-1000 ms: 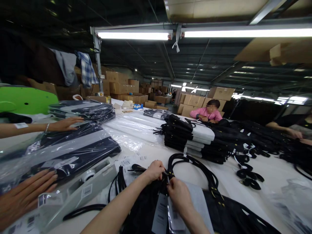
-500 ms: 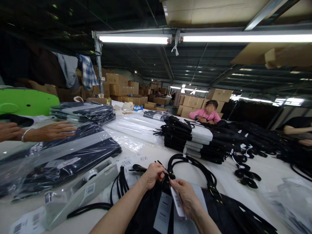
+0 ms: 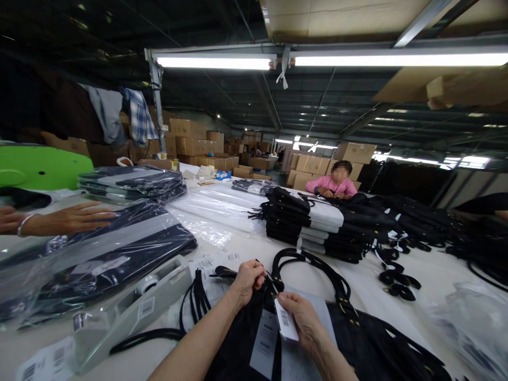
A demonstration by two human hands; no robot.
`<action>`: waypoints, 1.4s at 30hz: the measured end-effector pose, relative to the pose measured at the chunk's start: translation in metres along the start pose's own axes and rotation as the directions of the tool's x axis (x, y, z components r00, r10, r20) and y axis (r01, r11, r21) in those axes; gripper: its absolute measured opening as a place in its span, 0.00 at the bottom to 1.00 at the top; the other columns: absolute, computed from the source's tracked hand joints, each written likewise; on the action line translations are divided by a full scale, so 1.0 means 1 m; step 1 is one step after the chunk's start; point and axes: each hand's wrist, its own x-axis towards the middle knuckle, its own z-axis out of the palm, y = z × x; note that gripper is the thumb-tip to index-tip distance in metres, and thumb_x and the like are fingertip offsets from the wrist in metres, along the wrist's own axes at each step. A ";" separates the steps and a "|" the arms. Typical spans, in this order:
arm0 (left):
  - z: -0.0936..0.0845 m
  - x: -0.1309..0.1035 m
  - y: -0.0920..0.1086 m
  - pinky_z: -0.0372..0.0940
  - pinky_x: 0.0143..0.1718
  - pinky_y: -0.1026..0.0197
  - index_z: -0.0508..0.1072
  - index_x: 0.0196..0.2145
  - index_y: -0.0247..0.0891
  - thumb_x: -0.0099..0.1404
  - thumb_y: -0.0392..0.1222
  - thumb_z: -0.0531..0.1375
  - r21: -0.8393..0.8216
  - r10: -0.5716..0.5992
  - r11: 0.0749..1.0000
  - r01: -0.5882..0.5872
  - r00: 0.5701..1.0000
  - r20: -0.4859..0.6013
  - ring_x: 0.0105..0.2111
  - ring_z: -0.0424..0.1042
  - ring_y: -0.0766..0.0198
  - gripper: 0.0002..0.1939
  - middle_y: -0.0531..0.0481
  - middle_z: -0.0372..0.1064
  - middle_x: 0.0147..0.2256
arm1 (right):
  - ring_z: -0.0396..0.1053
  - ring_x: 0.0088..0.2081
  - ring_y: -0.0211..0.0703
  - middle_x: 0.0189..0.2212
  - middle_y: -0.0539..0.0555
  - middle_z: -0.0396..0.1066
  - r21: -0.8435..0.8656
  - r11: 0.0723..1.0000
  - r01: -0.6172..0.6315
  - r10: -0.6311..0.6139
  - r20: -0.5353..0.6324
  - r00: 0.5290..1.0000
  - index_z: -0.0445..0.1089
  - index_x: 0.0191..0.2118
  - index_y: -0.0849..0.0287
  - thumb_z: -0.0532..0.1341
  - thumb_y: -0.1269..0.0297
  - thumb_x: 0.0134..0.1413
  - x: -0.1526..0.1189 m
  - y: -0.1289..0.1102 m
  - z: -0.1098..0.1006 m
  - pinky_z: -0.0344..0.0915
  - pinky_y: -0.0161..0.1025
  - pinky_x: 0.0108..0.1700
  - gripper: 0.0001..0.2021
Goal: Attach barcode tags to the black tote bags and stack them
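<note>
— Two hands meet low in the middle, at about six o'clock of the view. What has each got?

— Left hand (image 3: 246, 278) is closed in a pinch, thumb and fingertips pressed on a thin black tie at the root of the handles (image 3: 313, 270). Right hand (image 3: 304, 317) is curled about a white tag (image 3: 286, 321), thumb on top, fingers under it.

— How does the tag lie?

— Its long axis runs from eleven o'clock to five o'clock. The upper end points up at the left hand's pinch; the lower end sits in the right hand's grip. Barcode print shows on its face.

— And what is under them?

— The black bag (image 3: 357, 338), flat on the white table (image 3: 436, 275), spreading from the hands toward four o'clock. Its handles arch away toward one o'clock. A grey tag (image 3: 265, 341) hangs just left of the white one, long axis nearly twelve to six.

— Anything near?

— At nine o'clock of the hands, a bunch of black ties (image 3: 195, 300) and a grey tape dispenser (image 3: 135, 309). Farther out toward ten o'clock, bagged goods in clear plastic (image 3: 119, 248), with another person's hand (image 3: 77, 217) resting flat on them. At one o'clock a stack of folded black and white bags (image 3: 313, 225), well apart from the hands. Behind it sits a person in pink (image 3: 337, 185).
</note>
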 end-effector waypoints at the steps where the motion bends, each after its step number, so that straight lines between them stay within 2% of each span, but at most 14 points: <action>1: 0.000 0.000 0.000 0.40 0.15 0.69 0.60 0.21 0.35 0.42 0.43 0.56 -0.007 -0.003 1.000 0.003 1.000 0.000 0.13 0.51 0.77 0.11 0.55 0.60 0.20 | 0.61 0.16 0.33 0.14 0.47 0.64 0.008 1.000 0.004 -0.004 0.002 1.000 0.63 0.24 0.63 0.67 0.65 0.27 0.000 0.001 0.000 0.55 0.30 0.18 0.14; 6: -0.001 0.001 0.000 0.40 0.15 0.69 0.60 0.20 0.34 0.43 0.41 0.56 0.004 0.009 1.000 -0.009 1.000 -0.014 0.13 0.50 0.78 0.09 0.57 0.57 0.17 | 0.60 0.16 0.33 0.14 0.47 0.64 0.029 1.000 0.006 -0.006 0.005 1.000 0.64 0.24 0.63 0.68 0.64 0.21 0.000 0.002 0.001 0.56 0.31 0.19 0.17; 9: -0.001 0.000 0.000 0.41 0.15 0.69 0.61 0.20 0.34 0.44 0.41 0.56 0.029 -0.013 1.000 0.012 1.000 0.024 0.13 0.50 0.77 0.08 0.59 0.54 0.14 | 0.61 0.16 0.33 0.14 0.48 0.64 0.033 0.999 0.001 -0.001 0.002 1.000 0.64 0.24 0.64 0.68 0.63 0.20 -0.001 0.002 0.001 0.56 0.31 0.19 0.18; 16: -0.002 -0.005 0.000 0.49 0.17 0.69 0.61 0.21 0.34 0.48 0.39 0.55 0.149 -0.093 0.985 0.081 0.993 0.077 0.14 0.55 0.74 0.06 0.57 0.56 0.13 | 0.60 0.16 0.33 0.13 0.47 0.64 0.039 0.999 0.005 -0.005 -0.005 1.000 0.64 0.24 0.63 0.69 0.61 0.17 -0.003 0.002 0.001 0.56 0.31 0.19 0.20; 21: -0.005 -0.012 0.011 0.40 0.13 0.71 0.58 0.23 0.36 0.51 0.40 0.54 0.234 -0.201 0.956 0.176 0.975 0.091 0.10 0.49 0.78 0.07 0.60 0.58 0.17 | 0.59 0.15 0.32 0.13 0.46 0.63 0.045 0.999 0.015 -0.015 0.003 1.000 0.63 0.23 0.62 0.68 0.62 0.20 -0.005 0.002 0.003 0.54 0.30 0.18 0.18; 27: -0.007 -0.018 0.023 0.35 0.13 0.72 0.55 0.24 0.38 0.48 0.43 0.58 0.278 -0.356 0.911 0.305 0.922 0.155 0.10 0.45 0.80 0.13 0.62 0.54 0.16 | 0.58 0.15 0.32 0.13 0.46 0.62 0.045 0.999 0.015 -0.015 0.002 1.000 0.63 0.24 0.62 0.68 0.61 0.20 -0.006 0.004 0.003 0.52 0.30 0.17 0.19; 31: -0.010 -0.018 0.023 0.33 0.14 0.72 0.54 0.25 0.39 0.45 0.46 0.61 0.169 -0.374 0.925 0.339 0.891 0.260 0.10 0.42 0.80 0.18 0.64 0.50 0.14 | 0.58 0.15 0.32 0.13 0.46 0.62 0.049 0.998 0.025 -0.025 0.002 1.000 0.63 0.24 0.62 0.69 0.59 0.17 -0.007 0.003 0.003 0.53 0.30 0.17 0.21; 35: -0.012 -0.017 0.018 0.33 0.13 0.71 0.56 0.25 0.38 0.44 0.46 0.63 0.117 -0.369 0.929 0.351 0.870 0.325 0.10 0.40 0.80 0.18 0.65 0.47 0.12 | 0.58 0.15 0.32 0.14 0.46 0.63 0.060 0.998 0.037 -0.037 -0.002 0.999 0.64 0.25 0.62 0.70 0.59 0.16 -0.006 0.004 0.003 0.53 0.31 0.18 0.22; 37: -0.013 -0.016 0.017 0.33 0.13 0.71 0.58 0.24 0.37 0.43 0.45 0.64 0.145 -0.405 0.914 0.378 0.838 0.365 0.10 0.39 0.80 0.18 0.65 0.46 0.12 | 0.58 0.15 0.32 0.13 0.46 0.63 0.065 0.997 0.043 -0.043 -0.006 0.999 0.64 0.24 0.62 0.70 0.59 0.15 -0.004 0.006 0.003 0.53 0.31 0.18 0.23; 41: -0.017 -0.019 0.021 0.34 0.13 0.71 0.63 0.25 0.34 0.43 0.48 0.65 0.275 -0.529 0.848 0.452 0.732 0.429 0.10 0.39 0.80 0.19 0.64 0.47 0.12 | 0.59 0.16 0.32 0.14 0.45 0.63 0.074 0.996 0.049 -0.050 0.010 0.999 0.64 0.25 0.62 0.70 0.59 0.16 -0.003 0.008 0.001 0.54 0.31 0.20 0.22; 42: -0.019 -0.020 0.022 0.35 0.13 0.71 0.64 0.25 0.34 0.43 0.49 0.65 0.296 -0.543 0.840 0.455 0.719 0.433 0.10 0.39 0.80 0.19 0.63 0.47 0.12 | 0.59 0.17 0.32 0.14 0.45 0.63 0.077 0.996 0.048 -0.049 0.022 0.999 0.64 0.25 0.62 0.70 0.60 0.16 -0.004 0.008 0.000 0.55 0.31 0.20 0.23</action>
